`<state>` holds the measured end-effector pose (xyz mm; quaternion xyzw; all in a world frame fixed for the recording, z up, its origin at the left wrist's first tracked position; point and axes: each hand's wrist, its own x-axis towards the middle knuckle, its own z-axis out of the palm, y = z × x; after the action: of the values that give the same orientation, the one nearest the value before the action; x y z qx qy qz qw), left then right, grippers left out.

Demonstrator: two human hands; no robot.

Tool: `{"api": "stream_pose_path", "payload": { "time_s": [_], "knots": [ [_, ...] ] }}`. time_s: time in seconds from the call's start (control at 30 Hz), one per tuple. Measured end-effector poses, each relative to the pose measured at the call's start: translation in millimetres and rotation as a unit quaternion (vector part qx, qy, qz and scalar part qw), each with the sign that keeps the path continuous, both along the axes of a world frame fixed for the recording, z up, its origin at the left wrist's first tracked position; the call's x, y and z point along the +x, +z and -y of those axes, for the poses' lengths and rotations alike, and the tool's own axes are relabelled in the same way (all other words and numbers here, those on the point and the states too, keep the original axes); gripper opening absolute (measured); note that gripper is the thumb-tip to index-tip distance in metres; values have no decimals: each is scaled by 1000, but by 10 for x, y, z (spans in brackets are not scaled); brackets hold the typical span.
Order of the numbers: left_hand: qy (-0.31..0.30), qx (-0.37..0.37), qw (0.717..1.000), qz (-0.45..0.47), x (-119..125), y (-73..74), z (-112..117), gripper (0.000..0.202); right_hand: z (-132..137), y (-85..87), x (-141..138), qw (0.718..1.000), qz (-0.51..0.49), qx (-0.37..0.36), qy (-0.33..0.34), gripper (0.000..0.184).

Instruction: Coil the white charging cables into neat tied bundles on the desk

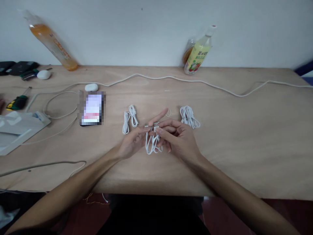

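Note:
Both hands meet over the middle of the wooden table [234, 147] around a coiled white USB cable [153, 145]. My left hand [133, 140] pinches the coil from the left, index finger stretched out. My right hand [179, 138] grips the coil near its plug ends [154, 125], fingers curled. Two more bundled white cables lie on the table: one [129, 119] just left of my hands, another [189, 117] to the right. A small rubber band [168, 113] lies behind my fingers.
A phone [92, 108] and a white earbud case [91, 87] lie left of centre. A long white cord [220, 88] runs across the back. Two drink bottles [199, 52] [52, 42] stand by the wall. A screwdriver [17, 102], papers [17, 127] and dark items sit far left.

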<state>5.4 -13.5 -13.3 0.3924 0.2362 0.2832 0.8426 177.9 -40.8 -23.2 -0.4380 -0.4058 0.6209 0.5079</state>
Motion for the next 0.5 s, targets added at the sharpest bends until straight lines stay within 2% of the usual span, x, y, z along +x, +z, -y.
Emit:
{"api": "stream_pose_path", "payload": {
  "time_s": [0.5],
  "knots": [
    [-19,-18,999,38,18,-24,5,79,29,50,-22,1000,-6,-3,-29,38]
  ]
}}
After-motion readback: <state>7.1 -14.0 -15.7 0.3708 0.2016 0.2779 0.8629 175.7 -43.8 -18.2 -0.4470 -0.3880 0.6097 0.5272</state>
